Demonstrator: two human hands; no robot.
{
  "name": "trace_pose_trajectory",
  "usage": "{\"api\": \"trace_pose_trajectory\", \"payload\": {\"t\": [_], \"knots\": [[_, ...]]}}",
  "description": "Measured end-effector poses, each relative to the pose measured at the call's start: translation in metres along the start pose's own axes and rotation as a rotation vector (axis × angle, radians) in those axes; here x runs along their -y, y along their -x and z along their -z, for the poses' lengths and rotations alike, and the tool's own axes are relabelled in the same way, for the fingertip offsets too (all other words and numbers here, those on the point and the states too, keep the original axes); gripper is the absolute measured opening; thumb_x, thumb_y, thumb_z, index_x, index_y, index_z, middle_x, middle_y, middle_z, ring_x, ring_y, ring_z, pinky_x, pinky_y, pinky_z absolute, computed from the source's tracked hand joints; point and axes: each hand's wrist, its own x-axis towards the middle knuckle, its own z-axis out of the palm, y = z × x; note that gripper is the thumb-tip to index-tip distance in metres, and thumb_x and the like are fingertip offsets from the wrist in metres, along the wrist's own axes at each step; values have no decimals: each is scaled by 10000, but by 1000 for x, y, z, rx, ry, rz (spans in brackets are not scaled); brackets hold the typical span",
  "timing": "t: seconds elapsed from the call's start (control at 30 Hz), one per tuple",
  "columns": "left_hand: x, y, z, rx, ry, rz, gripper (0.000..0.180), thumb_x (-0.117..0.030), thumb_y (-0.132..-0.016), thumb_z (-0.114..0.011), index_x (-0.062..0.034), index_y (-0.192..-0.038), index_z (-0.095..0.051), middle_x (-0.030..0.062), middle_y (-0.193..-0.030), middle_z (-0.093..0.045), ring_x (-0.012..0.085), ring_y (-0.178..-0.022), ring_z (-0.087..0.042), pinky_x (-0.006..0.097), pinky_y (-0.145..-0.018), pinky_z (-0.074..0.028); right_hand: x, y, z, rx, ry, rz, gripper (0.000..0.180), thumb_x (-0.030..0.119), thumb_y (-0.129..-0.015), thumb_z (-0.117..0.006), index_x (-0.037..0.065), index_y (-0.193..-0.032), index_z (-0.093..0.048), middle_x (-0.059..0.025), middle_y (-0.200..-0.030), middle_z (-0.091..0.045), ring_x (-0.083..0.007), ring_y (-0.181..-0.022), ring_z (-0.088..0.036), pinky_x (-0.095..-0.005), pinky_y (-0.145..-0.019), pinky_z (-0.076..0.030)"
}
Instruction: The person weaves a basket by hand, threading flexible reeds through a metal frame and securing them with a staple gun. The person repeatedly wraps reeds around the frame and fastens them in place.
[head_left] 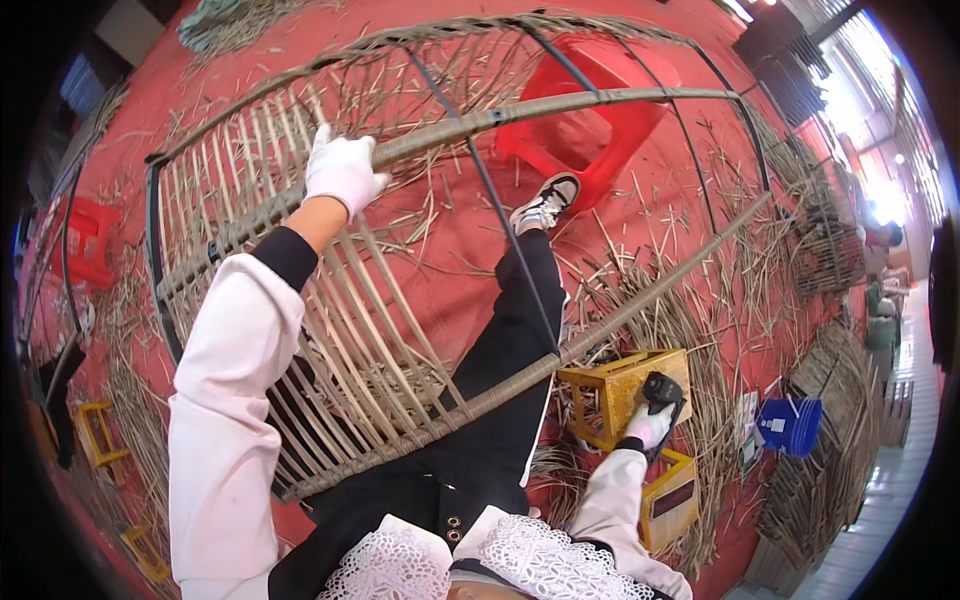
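A large frame of dark rods and wrapped bars [450,130] leans across my lap, its left part filled with pale upright strips [350,290]. My left hand [342,172], in a white glove, is closed around the middle wrapped bar beside the strips. Down to the right, my gloved right hand [650,428] grips a black hand-held tool [662,388], whose exact kind I cannot make out. That tool is over a yellow wooden stool [610,385], apart from the frame. Most of the right fingers are hidden.
A red plastic stool [625,125] stands behind the frame, near my shoe [548,203]. Loose strips [640,290] litter the red floor. To the right are a blue bucket [790,425], another yellow stool [668,500] and a strip pile [830,440].
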Motion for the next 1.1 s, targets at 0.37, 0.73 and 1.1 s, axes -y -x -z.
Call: {"api": "trace_pose_trajectory", "payload": {"t": [0.37, 0.73, 1.1], "knots": [[14, 37, 16, -176, 33, -28, 249, -326, -821, -662, -103, -910, -730, 161, -816, -715, 308, -895, -677, 396, -963, -441, 180, 79, 121, 126, -444, 1527, 187, 209, -860, -623, 115, -700, -645, -70, -716, -619, -288, -782, -598, -439, -887, -441], [129, 26, -27, 160, 861, -301, 395, -412, -995, -506, -54, -1024, -672, 206, -912, -689, 386, -924, -666, 431, -808, -509, 245, 196, 199, 481, -1002, 1280, 40, 66, -880, -665, 29, -891, -654, -128, -845, -640, -325, -799, -638, -378, -714, -510], [217, -100, -26, -701, -9, 104, 357, -352, -841, -726, -70, -1055, -675, 128, -1092, -658, 331, -1050, -607, 447, -899, -476, 502, 379, 31, 1184, -970, 1206, 247, 220, -971, -564, -6, -1011, -654, -152, -867, -682, -220, -784, -637, -356, -746, -494]]}}
